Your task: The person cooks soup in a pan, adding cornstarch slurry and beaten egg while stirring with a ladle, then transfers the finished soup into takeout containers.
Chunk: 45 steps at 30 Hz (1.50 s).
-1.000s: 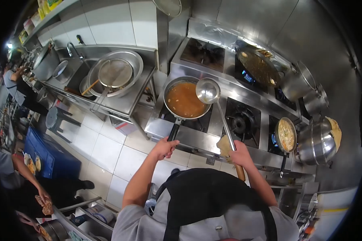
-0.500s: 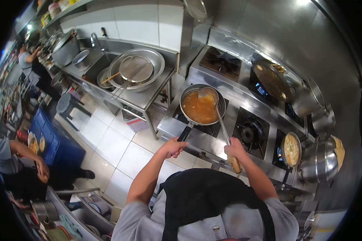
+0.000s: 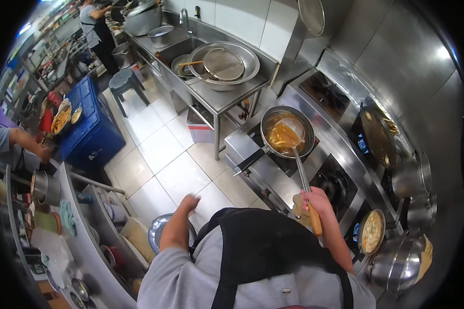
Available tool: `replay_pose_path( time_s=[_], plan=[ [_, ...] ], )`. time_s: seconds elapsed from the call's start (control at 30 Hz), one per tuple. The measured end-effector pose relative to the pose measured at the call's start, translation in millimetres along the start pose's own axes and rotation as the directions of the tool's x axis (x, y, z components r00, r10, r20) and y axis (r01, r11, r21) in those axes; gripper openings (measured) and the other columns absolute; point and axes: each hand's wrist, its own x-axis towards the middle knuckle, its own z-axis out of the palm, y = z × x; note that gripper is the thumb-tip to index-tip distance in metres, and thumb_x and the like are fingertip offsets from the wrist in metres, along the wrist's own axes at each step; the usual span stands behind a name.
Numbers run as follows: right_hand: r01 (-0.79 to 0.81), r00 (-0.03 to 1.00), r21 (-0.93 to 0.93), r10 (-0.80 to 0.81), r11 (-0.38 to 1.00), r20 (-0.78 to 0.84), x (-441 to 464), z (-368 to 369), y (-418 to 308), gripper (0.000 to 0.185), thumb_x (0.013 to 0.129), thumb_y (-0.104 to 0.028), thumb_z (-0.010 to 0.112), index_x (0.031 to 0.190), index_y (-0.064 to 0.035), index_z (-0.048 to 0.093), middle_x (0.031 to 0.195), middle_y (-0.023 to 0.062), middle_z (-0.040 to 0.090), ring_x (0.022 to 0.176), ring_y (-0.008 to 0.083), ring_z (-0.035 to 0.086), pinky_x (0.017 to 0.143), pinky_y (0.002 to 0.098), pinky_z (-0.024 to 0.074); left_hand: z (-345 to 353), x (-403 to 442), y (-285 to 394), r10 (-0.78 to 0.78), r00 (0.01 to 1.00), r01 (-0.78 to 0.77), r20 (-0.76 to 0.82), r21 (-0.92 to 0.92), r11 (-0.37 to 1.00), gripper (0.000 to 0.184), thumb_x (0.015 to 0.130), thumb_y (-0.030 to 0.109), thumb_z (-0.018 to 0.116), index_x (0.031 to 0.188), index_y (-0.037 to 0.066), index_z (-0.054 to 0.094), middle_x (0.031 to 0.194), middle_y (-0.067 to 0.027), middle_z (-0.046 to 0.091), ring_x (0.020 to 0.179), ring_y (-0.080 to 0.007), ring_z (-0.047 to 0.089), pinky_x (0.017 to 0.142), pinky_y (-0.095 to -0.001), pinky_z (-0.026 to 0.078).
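My right hand [image 3: 318, 202] is closed around the wooden handle of a long metal ladle [image 3: 301, 170]. The ladle's bowl sits in orange-brown sauce inside a frying pan [image 3: 312, 119] on the front left burner. A crumpled beige cloth [image 3: 300, 206] shows beside my right hand; whether I grip it too is unclear. My left hand [image 3: 189, 203] is off the pan's black handle [image 3: 249, 162], low over the floor, with its fingers curled and nothing visible in them. Under my left forearm lies a shiny round metal bowl or lid [image 3: 159, 229].
A smaller pan of pale food [image 3: 371, 232] sits front right, beside a large steel pot [image 3: 397, 265]. Behind stands a dark wok [image 3: 379, 136]. The sink counter [image 3: 219, 103] holds a basin and strainer. A blue cooler [image 3: 95, 126], drawers and two co-workers are at left.
My left hand has let go of the pan handle and moved down and left. The ladle has shifted within the pan. My view has turned left.
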Motion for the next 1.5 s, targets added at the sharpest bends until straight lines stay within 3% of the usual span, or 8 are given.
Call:
replay_pose_path(
  time_s=[0.17,0.23,0.43,0.73,0.8,1.03,1.27,1.5],
  plan=[
    [0.148,0.983,-0.293,-0.172,0.945,-0.06,-12,-24,27,0.011,0.09,-0.01,0.06,0.082,-0.0018,0.059,0.066,0.0042,0.055,0.05,0.0125,0.053,0.046,0.0308,0.0433,44,-130,-92,-0.326,0.935,0.343,0.142,-0.118,0.932,0.044,0.09,0.034,0.066,0.109,-0.005,0.07,0.113,-0.0257,0.07,0.109,-0.0365,0.068,0.09,-0.0449,0.055],
    [0.178,0.962,-0.395,-0.244,0.901,-0.121,-20,-26,37,0.008,0.085,-0.007,0.059,0.086,-0.0004,0.063,0.068,0.0042,0.059,0.052,0.0116,0.055,0.048,0.0303,0.045,60,-184,-97,-0.521,0.784,0.609,0.337,-0.577,0.544,0.037,0.092,0.029,0.062,0.11,-0.002,0.072,0.105,-0.0223,0.072,0.1,-0.0359,0.071,0.085,-0.0446,0.057],
    [0.379,0.849,-0.656,-0.528,0.653,-0.035,-6,-55,104,0.025,0.077,-0.003,0.06,0.101,0.0048,0.063,0.087,0.0145,0.067,0.08,0.0232,0.065,0.076,0.0378,0.0525,136,-219,-112,-0.271,0.962,0.269,0.012,-0.18,0.946,0.042,0.089,0.04,0.062,0.099,0.002,0.076,0.097,-0.0229,0.074,0.088,-0.0363,0.073,0.081,-0.0473,0.056],
    [0.388,0.814,-0.763,-0.581,0.518,0.02,23,-46,124,0.027,0.076,-0.002,0.057,0.101,0.0066,0.058,0.091,0.024,0.065,0.087,0.0413,0.065,0.083,0.0428,0.0503,107,-235,-82,-0.326,0.938,0.331,0.117,-0.579,0.745,0.044,0.088,0.039,0.062,0.099,-0.001,0.076,0.097,-0.0274,0.073,0.096,-0.0431,0.07,0.088,-0.048,0.054],
    [0.407,0.797,-0.767,-0.603,0.495,0.034,33,-40,122,0.029,0.076,-0.002,0.056,0.104,0.0067,0.058,0.092,0.0247,0.065,0.088,0.0434,0.065,0.084,0.0434,0.0501,120,-211,-115,-0.158,0.974,0.084,-0.165,-0.383,0.92,0.042,0.088,0.036,0.061,0.097,-0.002,0.076,0.095,-0.0275,0.073,0.092,-0.0424,0.07,0.087,-0.048,0.055],
    [0.365,0.738,-0.851,-0.674,0.378,0.017,84,-16,90,0.035,0.077,-0.005,0.056,0.107,0.0117,0.057,0.099,0.0318,0.063,0.096,0.0513,0.06,0.089,0.0506,0.047,78,-225,-185,-0.389,0.908,0.225,-0.157,-0.6,0.768,0.041,0.086,0.029,0.059,0.099,-0.007,0.074,0.104,-0.0294,0.071,0.101,-0.04,0.07,0.091,-0.0466,0.054],
    [0.205,0.748,-0.936,-0.662,0.286,-0.039,142,-12,64,0.045,0.072,-0.009,0.059,0.11,0.0147,0.058,0.101,0.0344,0.065,0.098,0.0482,0.064,0.089,0.0485,0.0484,72,-248,-248,-0.411,0.911,0.342,-0.006,-0.544,0.766,0.042,0.086,0.022,0.059,0.117,-0.004,0.069,0.123,-0.0269,0.066,0.114,-0.0354,0.067,0.097,-0.044,0.053],
    [0.244,0.735,-0.853,-0.661,0.461,-0.148,156,-30,82,0.053,0.078,-0.006,0.062,0.128,0.0091,0.057,0.116,0.0261,0.068,0.106,0.0376,0.066,0.098,0.0445,0.0489,100,-198,-284,-0.277,0.961,0.257,-0.004,-0.356,0.898,0.048,0.091,0.047,0.062,0.097,0.002,0.077,0.089,-0.0229,0.073,0.081,-0.0405,0.072,0.081,-0.0472,0.056]
  ],
)
